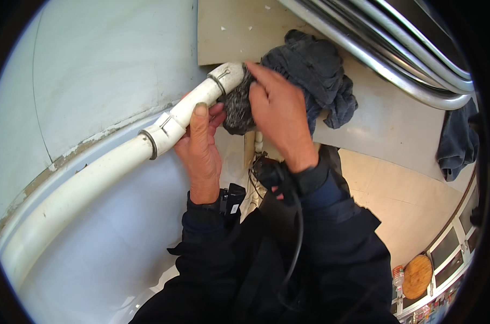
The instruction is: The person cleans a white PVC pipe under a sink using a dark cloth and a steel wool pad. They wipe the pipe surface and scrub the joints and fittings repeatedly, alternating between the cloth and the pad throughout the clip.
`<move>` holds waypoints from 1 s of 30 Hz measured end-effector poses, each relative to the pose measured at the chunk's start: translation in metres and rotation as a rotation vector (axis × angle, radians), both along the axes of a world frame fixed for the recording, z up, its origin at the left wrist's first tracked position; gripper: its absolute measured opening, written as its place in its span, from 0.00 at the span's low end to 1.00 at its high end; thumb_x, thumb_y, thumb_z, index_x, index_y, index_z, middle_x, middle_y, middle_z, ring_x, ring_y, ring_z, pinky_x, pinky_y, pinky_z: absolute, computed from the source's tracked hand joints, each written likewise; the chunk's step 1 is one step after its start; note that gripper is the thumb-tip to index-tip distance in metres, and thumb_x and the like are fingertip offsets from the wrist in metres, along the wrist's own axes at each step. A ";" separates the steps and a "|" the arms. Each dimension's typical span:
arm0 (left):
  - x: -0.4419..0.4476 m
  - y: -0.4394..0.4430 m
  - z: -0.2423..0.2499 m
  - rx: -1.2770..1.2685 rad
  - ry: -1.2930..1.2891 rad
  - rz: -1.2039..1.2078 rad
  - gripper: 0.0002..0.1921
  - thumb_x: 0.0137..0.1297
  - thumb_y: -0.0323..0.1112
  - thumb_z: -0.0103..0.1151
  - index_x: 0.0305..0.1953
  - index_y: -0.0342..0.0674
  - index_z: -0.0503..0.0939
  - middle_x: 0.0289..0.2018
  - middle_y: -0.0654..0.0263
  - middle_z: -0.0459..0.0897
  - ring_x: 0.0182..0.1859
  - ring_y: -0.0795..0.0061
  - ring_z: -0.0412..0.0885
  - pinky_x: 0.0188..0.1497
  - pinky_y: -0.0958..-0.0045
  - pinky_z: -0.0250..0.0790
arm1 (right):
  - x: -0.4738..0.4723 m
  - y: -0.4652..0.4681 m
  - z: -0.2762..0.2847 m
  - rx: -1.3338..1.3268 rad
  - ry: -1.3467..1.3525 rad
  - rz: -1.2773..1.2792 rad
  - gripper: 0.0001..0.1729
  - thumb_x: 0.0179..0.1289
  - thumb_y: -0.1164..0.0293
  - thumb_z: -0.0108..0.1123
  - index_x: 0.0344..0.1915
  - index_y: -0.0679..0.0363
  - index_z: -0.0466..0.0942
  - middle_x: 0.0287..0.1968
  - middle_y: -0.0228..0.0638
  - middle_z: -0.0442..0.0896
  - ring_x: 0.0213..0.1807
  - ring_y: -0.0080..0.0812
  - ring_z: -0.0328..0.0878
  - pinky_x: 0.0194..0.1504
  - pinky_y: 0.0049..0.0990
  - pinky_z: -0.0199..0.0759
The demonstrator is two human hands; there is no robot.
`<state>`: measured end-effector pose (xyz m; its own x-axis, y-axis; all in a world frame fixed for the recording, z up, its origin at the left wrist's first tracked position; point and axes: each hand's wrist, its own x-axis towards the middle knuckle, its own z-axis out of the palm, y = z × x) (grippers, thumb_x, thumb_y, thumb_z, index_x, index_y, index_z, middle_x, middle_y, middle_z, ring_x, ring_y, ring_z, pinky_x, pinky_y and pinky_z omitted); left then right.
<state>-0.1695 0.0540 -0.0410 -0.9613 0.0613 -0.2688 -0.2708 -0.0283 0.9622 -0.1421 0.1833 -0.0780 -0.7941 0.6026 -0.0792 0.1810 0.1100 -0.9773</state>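
A white plastic pipe (pixel 87 186) with elbow fittings (pixel 166 131) runs from the lower left to the centre, with dark rings and marks at its joints. My left hand (pixel 202 146) grips it from below near the middle fitting, thumb on top. My right hand (pixel 279 109) is at the pipe's upper end, index finger extended to the edge of the end elbow (pixel 228 75); it is slightly blurred. Between the hands is a dark, glossy wad (pixel 239 105) of what looks like steel wool or plastic film; whether my right hand holds it is unclear. A crumpled dark grey cloth (pixel 310 73) lies just beyond.
Curved metal tubes (pixel 374 56) cross the upper right, with another dark cloth (pixel 457 137) below them. A pale wall (pixel 107 60) with a chipped lower edge stands at the left. A cable (pixel 299 239) hangs by my right sleeve. A round wooden board (pixel 418 276) and a plastic bottle (pixel 398 275) are at the lower right.
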 end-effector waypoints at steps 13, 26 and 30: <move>0.000 -0.001 -0.001 -0.046 0.000 0.003 0.21 0.74 0.41 0.63 0.61 0.37 0.73 0.53 0.58 0.82 0.49 0.62 0.85 0.53 0.62 0.79 | -0.008 0.022 -0.010 0.233 -0.107 0.174 0.14 0.64 0.75 0.57 0.46 0.61 0.86 0.37 0.52 0.85 0.41 0.57 0.83 0.44 0.45 0.77; 0.011 0.005 -0.004 -0.111 -0.077 0.003 0.24 0.75 0.43 0.62 0.64 0.36 0.73 0.58 0.59 0.79 0.54 0.66 0.83 0.53 0.65 0.79 | 0.020 0.043 0.004 0.178 -0.206 0.099 0.13 0.65 0.70 0.62 0.47 0.59 0.87 0.42 0.48 0.88 0.44 0.49 0.86 0.48 0.35 0.79; 0.013 0.004 -0.005 -0.314 -0.041 -0.090 0.28 0.72 0.39 0.66 0.66 0.31 0.73 0.61 0.56 0.78 0.55 0.70 0.81 0.55 0.69 0.76 | 0.015 0.053 0.008 0.357 -0.225 -0.003 0.12 0.65 0.70 0.63 0.47 0.57 0.87 0.41 0.46 0.88 0.43 0.48 0.87 0.46 0.35 0.79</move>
<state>-0.1561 0.0585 -0.0463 -0.9438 0.0536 -0.3262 -0.2972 0.2943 0.9083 -0.1266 0.2366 -0.0695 -0.7792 0.6257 -0.0363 0.3865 0.4341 -0.8137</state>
